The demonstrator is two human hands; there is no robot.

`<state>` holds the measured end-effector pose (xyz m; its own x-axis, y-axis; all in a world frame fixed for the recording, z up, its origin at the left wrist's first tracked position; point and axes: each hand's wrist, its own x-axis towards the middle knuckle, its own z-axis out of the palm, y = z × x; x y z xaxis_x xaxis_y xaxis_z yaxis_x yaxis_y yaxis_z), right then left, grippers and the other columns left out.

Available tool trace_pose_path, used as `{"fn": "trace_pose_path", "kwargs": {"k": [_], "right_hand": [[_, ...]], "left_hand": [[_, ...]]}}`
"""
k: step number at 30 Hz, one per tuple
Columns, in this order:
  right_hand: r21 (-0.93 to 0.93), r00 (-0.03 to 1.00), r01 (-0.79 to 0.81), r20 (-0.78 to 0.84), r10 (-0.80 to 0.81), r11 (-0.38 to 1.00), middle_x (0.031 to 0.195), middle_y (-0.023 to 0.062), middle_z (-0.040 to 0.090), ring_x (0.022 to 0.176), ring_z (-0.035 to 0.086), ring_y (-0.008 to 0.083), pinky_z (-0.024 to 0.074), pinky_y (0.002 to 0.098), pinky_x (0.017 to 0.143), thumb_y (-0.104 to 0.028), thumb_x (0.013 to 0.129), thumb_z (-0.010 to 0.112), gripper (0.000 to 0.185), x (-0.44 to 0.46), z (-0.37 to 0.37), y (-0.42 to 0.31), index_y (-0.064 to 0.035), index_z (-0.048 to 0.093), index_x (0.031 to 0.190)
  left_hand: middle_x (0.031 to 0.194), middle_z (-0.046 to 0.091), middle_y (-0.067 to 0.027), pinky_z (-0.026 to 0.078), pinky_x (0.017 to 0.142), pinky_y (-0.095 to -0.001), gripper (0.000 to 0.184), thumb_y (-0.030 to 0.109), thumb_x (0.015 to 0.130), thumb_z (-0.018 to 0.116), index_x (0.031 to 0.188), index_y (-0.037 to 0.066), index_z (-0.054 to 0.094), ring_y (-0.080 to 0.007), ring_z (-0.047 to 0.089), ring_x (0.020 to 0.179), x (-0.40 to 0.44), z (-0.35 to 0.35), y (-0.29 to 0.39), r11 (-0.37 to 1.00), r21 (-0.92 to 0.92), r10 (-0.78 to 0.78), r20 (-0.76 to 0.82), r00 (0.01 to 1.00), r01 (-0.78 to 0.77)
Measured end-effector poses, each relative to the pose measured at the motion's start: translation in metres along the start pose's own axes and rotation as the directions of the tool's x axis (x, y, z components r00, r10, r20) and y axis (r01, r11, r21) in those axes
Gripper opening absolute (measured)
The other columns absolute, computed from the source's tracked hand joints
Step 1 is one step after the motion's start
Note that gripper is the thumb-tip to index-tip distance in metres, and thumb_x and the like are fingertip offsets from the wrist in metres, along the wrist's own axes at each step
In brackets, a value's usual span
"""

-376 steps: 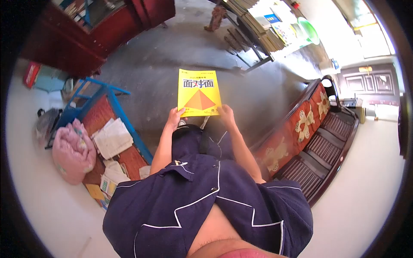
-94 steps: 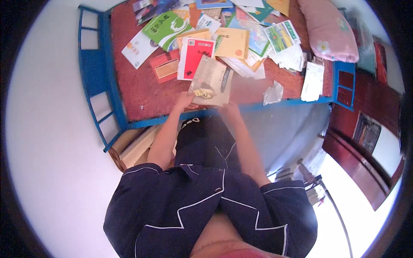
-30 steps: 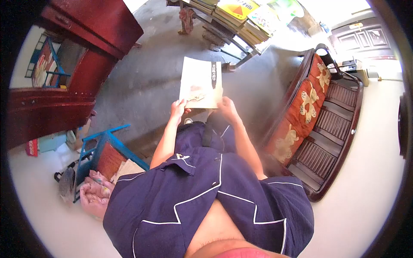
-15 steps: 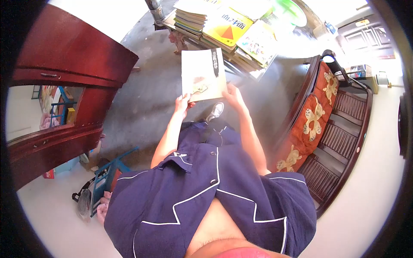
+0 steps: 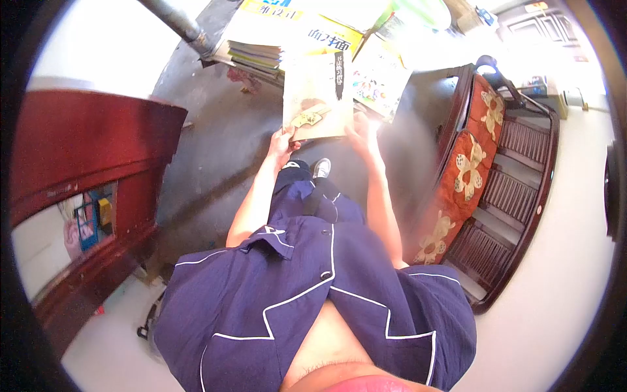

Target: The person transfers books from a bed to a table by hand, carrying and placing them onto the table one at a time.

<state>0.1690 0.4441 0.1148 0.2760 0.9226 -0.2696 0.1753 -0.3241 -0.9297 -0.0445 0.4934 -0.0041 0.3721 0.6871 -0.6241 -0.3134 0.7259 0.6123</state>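
Note:
I hold a pale, cream-coloured book (image 5: 317,95) in front of me, with dark vertical lettering at its upper right and a small yellowish picture low on the cover. My left hand (image 5: 283,144) is closed around its lower left corner. At the lower right edge, my right hand (image 5: 363,135) grips it with the thumb along the side. Just beyond the book lie stacked books, including one with a yellow cover (image 5: 326,38) and one with a colourful drawing (image 5: 380,81). The held book hides part of these piles.
A table piled with books (image 5: 251,57) stands ahead, beside a metal pole (image 5: 179,27). On the right is a wooden bench (image 5: 516,193) with an orange patterned cushion (image 5: 467,163). A dark red cabinet (image 5: 91,144) with a mirror (image 5: 65,228) stands on the left.
I have stepped nearer to the table, and the book in my hands now overlaps the stacks. Both hands keep their grip. The view has shifted, and the cabinet sits lower.

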Motion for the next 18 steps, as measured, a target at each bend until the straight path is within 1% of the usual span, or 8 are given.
{"fn": "trace_pose_path", "kwargs": {"k": [1, 2, 5, 6, 7, 10, 14, 18], "right_hand": [[0.010, 1.000, -0.007, -0.017, 0.007, 1.000, 0.072, 0.0095, 0.062, 0.052, 0.056, 0.0114, 0.0457, 0.0253, 0.050, -0.010, 0.087, 0.053, 0.013, 0.004, 0.002, -0.007, 0.0009, 0.046, 0.092], [-0.057, 0.999, -0.019, -0.044, 0.016, 0.998, 0.073, 0.0094, 0.062, 0.052, 0.056, 0.0114, 0.0461, 0.0250, 0.050, -0.010, 0.088, 0.052, 0.014, 0.007, 0.002, -0.016, 0.0018, 0.046, 0.093], [-0.124, 0.990, -0.058, -0.131, 0.042, 0.991, 0.074, 0.0106, 0.062, 0.053, 0.057, 0.0114, 0.0465, 0.0247, 0.051, -0.010, 0.088, 0.052, 0.015, 0.028, 0.011, -0.026, 0.0030, 0.047, 0.094], [-0.148, 0.988, -0.042, -0.152, 0.019, 0.988, 0.072, 0.0111, 0.062, 0.052, 0.057, 0.0116, 0.0463, 0.0245, 0.050, -0.010, 0.088, 0.051, 0.015, 0.038, 0.013, -0.021, 0.0034, 0.047, 0.094], [-0.173, 0.985, -0.027, -0.173, -0.004, 0.985, 0.070, 0.0117, 0.061, 0.052, 0.057, 0.0118, 0.0460, 0.0243, 0.049, -0.010, 0.088, 0.051, 0.015, 0.047, 0.016, -0.015, 0.0038, 0.047, 0.094], [0.072, 0.968, -0.138, -0.200, 0.149, 0.988, 0.062, 0.0111, 0.059, 0.047, 0.055, 0.0126, 0.0442, 0.0247, 0.043, -0.009, 0.087, 0.051, 0.017, 0.074, 0.029, 0.015, 0.0044, 0.047, 0.097], [0.092, 0.925, -0.256, -0.267, 0.272, 0.962, 0.061, 0.0097, 0.059, 0.044, 0.053, 0.0114, 0.0422, 0.0246, 0.041, -0.010, 0.087, 0.052, 0.024, 0.088, 0.047, 0.007, 0.0053, 0.047, 0.105], [-0.005, 0.876, -0.273, -0.415, 0.246, 0.962, 0.060, 0.0083, 0.058, 0.042, 0.053, 0.0117, 0.0426, 0.0260, 0.042, -0.014, 0.089, 0.052, 0.023, 0.106, 0.068, 0.004, 0.0017, 0.051, 0.105]], "left_hand": [[0.079, 0.063, -0.0107, 0.043, 0.047, -0.0230, 0.027, 0.026, 0.093, 0.050, 0.102, 0.001, 0.054, -0.0126, 0.055, 0.054, 0.008, 0.001, 0.009, 0.998, 0.051, -0.040, -0.014, 0.999, 0.041], [0.080, 0.064, -0.0123, 0.041, 0.045, -0.0223, 0.026, 0.025, 0.092, 0.050, 0.103, 0.001, 0.054, -0.0119, 0.055, 0.054, 0.029, -0.011, 0.007, 0.997, 0.067, -0.047, 0.095, 0.994, 0.040], [0.078, 0.064, -0.0134, 0.039, 0.043, -0.0219, 0.025, 0.023, 0.092, 0.050, 0.103, 0.001, 0.055, -0.0101, 0.052, 0.051, 0.054, -0.007, 0.034, 0.995, 0.090, -0.063, 0.135, 0.989, 0.051], [0.074, 0.062, -0.0092, 0.036, 0.042, -0.0199, 0.021, 0.020, 0.092, 0.049, 0.095, 0.001, 0.056, -0.0071, 0.044, 0.047, 0.057, -0.004, 0.047, 0.990, 0.127, -0.074, 0.170, 0.983, 0.053], [0.074, 0.062, -0.0092, 0.036, 0.042, -0.0199, 0.021, 0.020, 0.092, 0.049, 0.095, 0.001, 0.056, -0.0071, 0.044, 0.047, 0.069, -0.005, 0.056, 0.989, 0.134, -0.085, 0.183, 0.979, 0.061], [0.072, 0.063, -0.0132, 0.035, 0.040, -0.0206, 0.020, 0.020, 0.091, 0.050, 0.097, 0.002, 0.056, -0.0074, 0.043, 0.045, 0.103, -0.015, 0.076, 0.981, 0.149, -0.158, 0.235, 0.959, 0.125], [0.074, 0.062, -0.0080, 0.036, 0.041, -0.0207, 0.019, 0.021, 0.089, 0.054, 0.095, 0.003, 0.057, -0.0066, 0.043, 0.047, 0.141, -0.027, 0.086, 0.960, 0.238, -0.195, 0.184, 0.963, 0.149], [0.076, 0.058, -0.0016, 0.043, 0.049, -0.0233, 0.011, 0.016, 0.090, 0.053, 0.092, 0.005, 0.055, -0.0080, 0.049, 0.056, 0.162, -0.031, 0.101, 0.957, 0.222, -0.218, 0.124, 0.968, 0.187]]}}
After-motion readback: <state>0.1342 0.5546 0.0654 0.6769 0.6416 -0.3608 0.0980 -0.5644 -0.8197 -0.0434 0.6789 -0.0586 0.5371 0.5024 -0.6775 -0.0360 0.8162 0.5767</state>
